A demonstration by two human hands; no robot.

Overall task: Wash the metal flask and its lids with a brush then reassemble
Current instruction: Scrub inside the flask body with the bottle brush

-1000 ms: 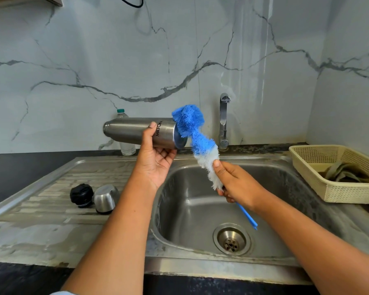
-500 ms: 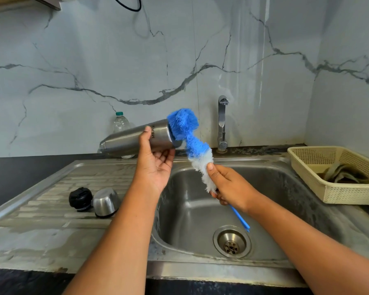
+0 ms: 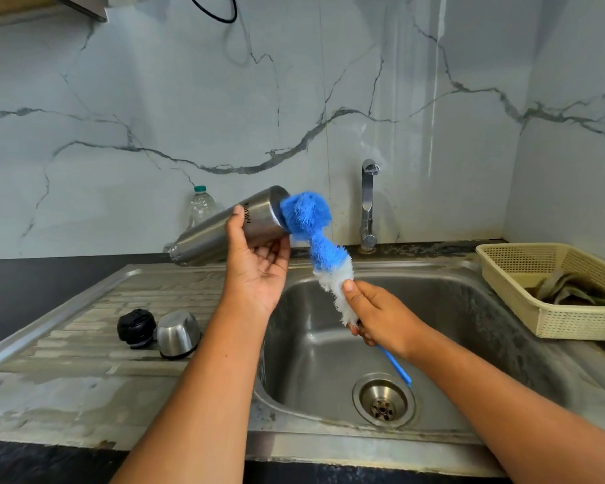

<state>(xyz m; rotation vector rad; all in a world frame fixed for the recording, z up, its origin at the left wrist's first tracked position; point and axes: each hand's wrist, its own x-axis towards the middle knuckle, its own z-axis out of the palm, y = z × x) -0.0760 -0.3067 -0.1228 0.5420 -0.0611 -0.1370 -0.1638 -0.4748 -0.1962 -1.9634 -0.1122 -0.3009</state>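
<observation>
Left hand (image 3: 259, 270) has the steel flask (image 3: 220, 232) up over the far-left corner of the sink (image 3: 468, 326). Thumb on top, fingers curled underneath, a firm hold round the body near its flat end. Flask's tilted: flat end up & to the right, tapered end down-left.

Right hand (image 3: 378, 316) grips the bottle brush (image 3: 315, 235) low on its white bristles, fingers wrapped round, thumb laid along the fluff. Blue handle pokes out below the fist twd the drain (image 3: 383, 399). Brush's blue head is right up against the flask's flat end.

Both lids sit on the drainboard (image 3: 84, 344) at left, side by side: black stopper lid (image 3: 136, 328), steel cup lid (image 3: 178, 333) just right of it.

Far back, tap (image 3: 368, 204) behind the basin, plastic water bottle (image 3: 200, 207) behind the flask. Right side: cream basket (image 3: 552, 321) w/ a cloth (image 3: 570, 291) inside.
</observation>
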